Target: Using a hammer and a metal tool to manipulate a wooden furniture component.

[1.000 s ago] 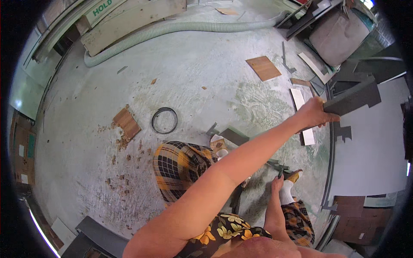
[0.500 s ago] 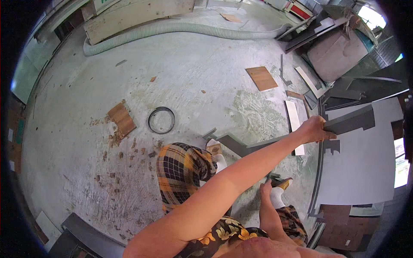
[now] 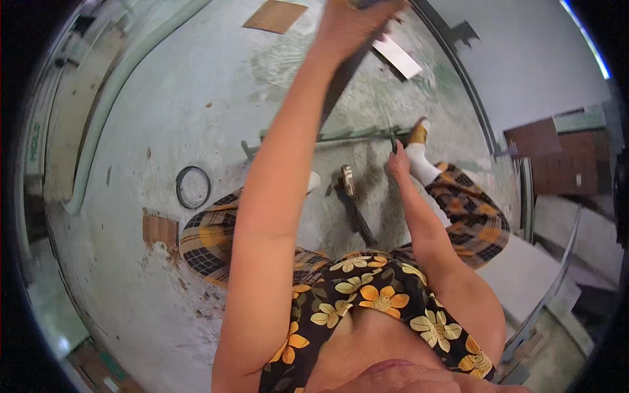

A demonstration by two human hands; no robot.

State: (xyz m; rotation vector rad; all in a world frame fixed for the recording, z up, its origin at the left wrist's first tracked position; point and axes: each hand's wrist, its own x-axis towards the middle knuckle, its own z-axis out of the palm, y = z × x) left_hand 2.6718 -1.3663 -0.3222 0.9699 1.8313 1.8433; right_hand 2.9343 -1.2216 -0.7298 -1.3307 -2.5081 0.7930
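My left arm reaches to the top of the picture, where my left hand is closed around a long dark grey strip that slants down behind the forearm. Beside my right foot, my right hand grips a thin tool by its dark handle; its narrow tip is hard to make out. A grey-green metal bar lies crosswise just beyond that hand. On the floor between my legs is a hammer-like tool with a dark handle, next to a small light striped piece.
A dark ring and a broken brown board lie on the floor at left. Farther off are another brown board, a white strip and a ribbed hose. A large pale sheet stands at right.
The view has turned, and my left hand with the grey strip now shows at the top middle rather than the right. My right hand stays by my right foot; the hammer-like tool has come into view.
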